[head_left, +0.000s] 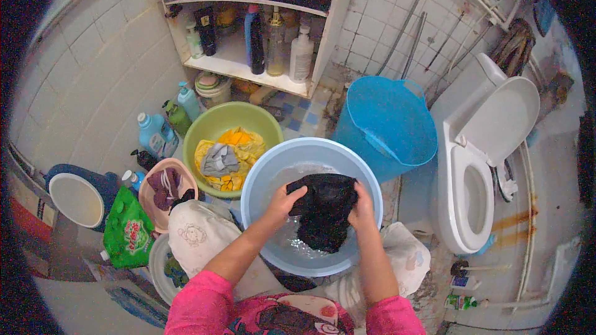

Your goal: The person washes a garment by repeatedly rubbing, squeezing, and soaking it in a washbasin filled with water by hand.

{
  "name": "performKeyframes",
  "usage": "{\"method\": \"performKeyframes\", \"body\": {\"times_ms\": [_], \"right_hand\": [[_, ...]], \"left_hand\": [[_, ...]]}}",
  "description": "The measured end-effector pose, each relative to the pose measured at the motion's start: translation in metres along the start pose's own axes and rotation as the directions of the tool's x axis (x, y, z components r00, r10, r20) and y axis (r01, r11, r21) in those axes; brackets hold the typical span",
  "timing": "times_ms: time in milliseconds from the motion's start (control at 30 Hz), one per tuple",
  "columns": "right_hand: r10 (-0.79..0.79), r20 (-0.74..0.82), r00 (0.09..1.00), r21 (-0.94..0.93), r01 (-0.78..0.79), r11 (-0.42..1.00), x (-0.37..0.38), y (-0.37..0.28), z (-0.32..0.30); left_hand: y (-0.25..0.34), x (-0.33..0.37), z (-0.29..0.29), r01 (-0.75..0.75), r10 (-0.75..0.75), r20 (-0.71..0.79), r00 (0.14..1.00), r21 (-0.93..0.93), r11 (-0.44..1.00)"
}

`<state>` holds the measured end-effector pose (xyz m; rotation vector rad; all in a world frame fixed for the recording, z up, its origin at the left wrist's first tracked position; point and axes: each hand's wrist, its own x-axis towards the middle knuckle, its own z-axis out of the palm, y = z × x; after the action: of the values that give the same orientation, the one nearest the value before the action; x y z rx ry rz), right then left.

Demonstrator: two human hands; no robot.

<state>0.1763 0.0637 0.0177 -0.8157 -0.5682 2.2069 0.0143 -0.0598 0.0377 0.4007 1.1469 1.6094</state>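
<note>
The light blue basin [267, 177] is closely hemmed in: at its upper left a green basin [211, 123] is set, in which yellow clothes [251, 150] and a grey cloth [220, 160] are heaped, and at its upper right a bright blue tub [391, 121] is placed. Farther right, a white toilet [452, 201] is seen with its lid raised. On the left, a pink basin [146, 203] holding purple cloth [162, 191] is flanked by a green bag [128, 229], and bottles are lined along the wall and on a white shelf [231, 67]. Both sides of the light blue basin are bordered by the person's clothed knees. Within its rim, above soapy water, a bunched black cloth [323, 211] is held between two partly closed hands: its left edge is pinched under the thumb of the left hand [284, 202], and its right edge is gripped by the right hand [362, 205], whose fingertips are partly hidden.
</note>
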Motion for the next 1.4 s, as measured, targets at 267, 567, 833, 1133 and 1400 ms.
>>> {"method": "performKeyframes", "body": {"times_ms": [267,567,833,1133,1400], "right_hand": [[-0.484,0.509,0.712,-0.827,0.560,-0.047,-0.047,0.051,0.062],[-0.500,-0.055,0.864,-0.898,0.176,0.404,0.010,0.025,-0.012],[-0.351,0.574,0.740,-0.761,0.640,0.106,-0.045,0.063,0.059],[-0.518,0.065,0.853,-0.916,0.257,0.308,0.005,0.043,0.000],[-0.409,0.245,0.879,-0.877,0.380,0.293,-0.005,0.061,0.019]], "left_hand": [[-0.019,-0.007,0.004,-0.204,0.228,-0.021,0.973,0.375,0.904],[0.000,-0.026,0.026,-0.027,-0.044,0.075,0.996,0.744,0.668],[-0.036,-0.005,-0.002,-0.274,0.319,0.006,0.948,0.529,0.803],[0.005,-0.025,0.026,0.053,-0.001,-0.088,0.996,0.590,0.806],[-0.012,-0.028,0.016,-0.066,0.027,0.065,0.998,0.718,0.693]]}}
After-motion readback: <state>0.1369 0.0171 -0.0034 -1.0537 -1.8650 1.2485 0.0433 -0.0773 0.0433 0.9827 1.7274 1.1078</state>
